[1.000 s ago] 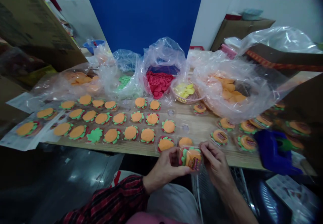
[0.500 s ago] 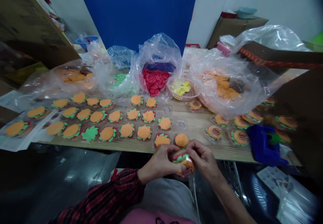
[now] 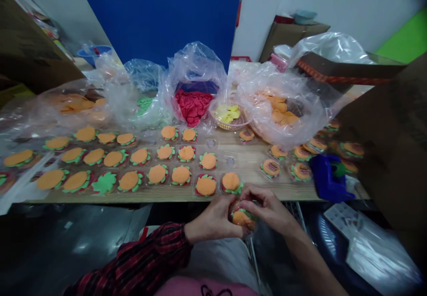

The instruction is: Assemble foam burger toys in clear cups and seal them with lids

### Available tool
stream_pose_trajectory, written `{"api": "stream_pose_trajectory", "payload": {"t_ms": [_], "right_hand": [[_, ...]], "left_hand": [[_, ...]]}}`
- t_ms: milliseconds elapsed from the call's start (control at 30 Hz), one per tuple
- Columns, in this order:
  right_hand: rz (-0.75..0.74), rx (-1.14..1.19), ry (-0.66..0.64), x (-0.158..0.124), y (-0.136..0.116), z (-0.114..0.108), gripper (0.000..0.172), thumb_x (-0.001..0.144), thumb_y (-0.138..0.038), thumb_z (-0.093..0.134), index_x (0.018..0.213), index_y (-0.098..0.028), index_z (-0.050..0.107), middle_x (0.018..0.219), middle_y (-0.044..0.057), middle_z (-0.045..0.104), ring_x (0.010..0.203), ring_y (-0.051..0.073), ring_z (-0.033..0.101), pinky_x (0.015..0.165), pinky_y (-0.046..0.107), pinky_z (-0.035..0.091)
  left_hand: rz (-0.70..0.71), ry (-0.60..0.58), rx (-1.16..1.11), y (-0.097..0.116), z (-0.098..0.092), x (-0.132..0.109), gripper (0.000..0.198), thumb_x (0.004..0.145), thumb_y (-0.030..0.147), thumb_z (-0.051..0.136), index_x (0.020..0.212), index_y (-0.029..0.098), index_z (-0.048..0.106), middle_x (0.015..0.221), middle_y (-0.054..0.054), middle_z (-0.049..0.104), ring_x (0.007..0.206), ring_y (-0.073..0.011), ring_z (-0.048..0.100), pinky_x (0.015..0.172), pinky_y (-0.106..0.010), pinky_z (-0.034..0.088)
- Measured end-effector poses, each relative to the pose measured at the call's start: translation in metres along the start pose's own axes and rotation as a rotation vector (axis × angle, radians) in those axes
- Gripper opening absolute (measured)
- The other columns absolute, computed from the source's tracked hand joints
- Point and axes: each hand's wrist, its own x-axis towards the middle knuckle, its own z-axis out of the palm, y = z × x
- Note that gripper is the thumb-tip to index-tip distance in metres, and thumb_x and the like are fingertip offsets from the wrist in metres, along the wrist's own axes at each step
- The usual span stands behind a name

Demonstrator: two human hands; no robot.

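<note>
Both of my hands hold one toy burger (image 3: 242,218) in a clear plastic case, just off the table's front edge. My left hand (image 3: 216,218) grips it from the left, thumb along its near side. From the right, my right hand (image 3: 265,205) pinches the case's upper edge; its fingertips partly cover the burger. Just beyond my hands, a burger with a plain orange top (image 3: 231,181) sits on the table. Left of it lies another orange-topped burger (image 3: 206,185) with red and green layers showing.
Rows of open burgers (image 3: 129,181) cover the table's left part. Closed, printed burgers (image 3: 270,168) stand at right beside a blue tape dispenser (image 3: 328,178). Behind are bags of red pieces (image 3: 192,106) and orange pieces (image 3: 279,109), and a basket of yellow pieces (image 3: 245,119).
The view has shifted, so the table's things sit further left. The burger has turned in my hands, and my right fingers have moved further over its top.
</note>
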Motion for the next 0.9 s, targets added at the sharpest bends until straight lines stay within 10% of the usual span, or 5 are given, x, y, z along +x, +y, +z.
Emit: {"api": "stream_pose_trajectory", "payload": {"t_ms": [300,700,800,900], "right_hand": [[-0.038,0.0,0.11,-0.015,0.006,0.006,0.02,0.08,-0.029,0.054,0.064,-0.017,0.051,0.062,-0.002,0.046,0.06,0.011,0.042,0.056,0.022,0.034],[0.122,0.188,0.315,-0.036,0.023,0.019,0.026,0.078,-0.037,0.058,0.063,-0.017,0.05,0.06,-0.003,0.045,0.058,0.011,0.041,0.054,0.022,0.035],[0.124,0.186,0.304,-0.04,0.021,0.003,0.023,0.078,-0.038,0.058,0.068,-0.016,0.056,0.061,-0.002,0.05,0.058,0.011,0.045,0.056,0.022,0.037],[0.025,0.068,0.65,-0.054,0.033,-0.042,0.023,0.079,-0.039,0.057,0.076,-0.017,0.058,0.069,0.0,0.055,0.064,0.013,0.049,0.063,0.024,0.04]], "left_hand": [[0.037,-0.169,-0.182,0.008,0.013,0.006,0.044,0.058,0.013,0.065,0.101,0.013,0.056,0.09,-0.002,0.054,0.078,-0.0127,0.049,0.068,-0.023,0.041],[-0.117,-0.167,0.242,0.002,0.007,0.014,0.032,0.054,0.027,0.072,0.08,0.012,0.058,0.065,0.005,0.045,0.059,-0.0083,0.038,0.049,-0.019,0.027],[-0.115,-0.192,0.067,0.009,0.011,0.013,0.037,0.055,0.028,0.074,0.086,0.013,0.06,0.072,0.002,0.052,0.066,-0.0107,0.045,0.056,-0.02,0.035],[-0.156,-0.201,-0.273,0.013,0.015,0.015,0.04,0.06,0.025,0.073,0.097,0.015,0.06,0.09,-0.004,0.062,0.082,-0.0161,0.056,0.073,-0.025,0.043]]}}
